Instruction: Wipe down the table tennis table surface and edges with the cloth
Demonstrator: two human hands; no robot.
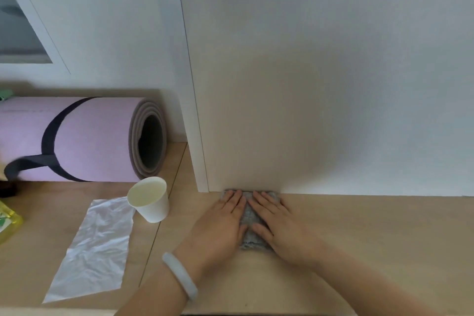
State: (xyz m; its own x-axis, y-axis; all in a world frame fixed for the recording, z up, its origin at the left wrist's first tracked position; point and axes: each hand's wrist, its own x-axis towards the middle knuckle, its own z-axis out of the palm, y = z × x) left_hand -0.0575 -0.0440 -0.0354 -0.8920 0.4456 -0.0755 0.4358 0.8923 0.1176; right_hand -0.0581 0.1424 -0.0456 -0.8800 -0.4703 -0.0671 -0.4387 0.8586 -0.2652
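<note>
A small grey cloth (pixel 248 215) lies flat on the light wooden table top (pixel 359 233), its far edge against the foot of a white wall panel. My left hand (pixel 220 223) presses on the cloth's left side with straight fingers; a pale bangle sits on that wrist. My right hand (pixel 282 226) presses on the cloth's right side, fingers straight and pointing toward the wall. Both hands lie side by side and cover most of the cloth.
A white paper cup (pixel 150 200) stands left of my hands. A crumpled clear plastic sheet (pixel 95 246) lies in front of it. A rolled pink mat (pixel 84 138) lies along the back left. A yellow bottle (pixel 7 223) shows at the left edge. The white panel (pixel 320 84) blocks the far side.
</note>
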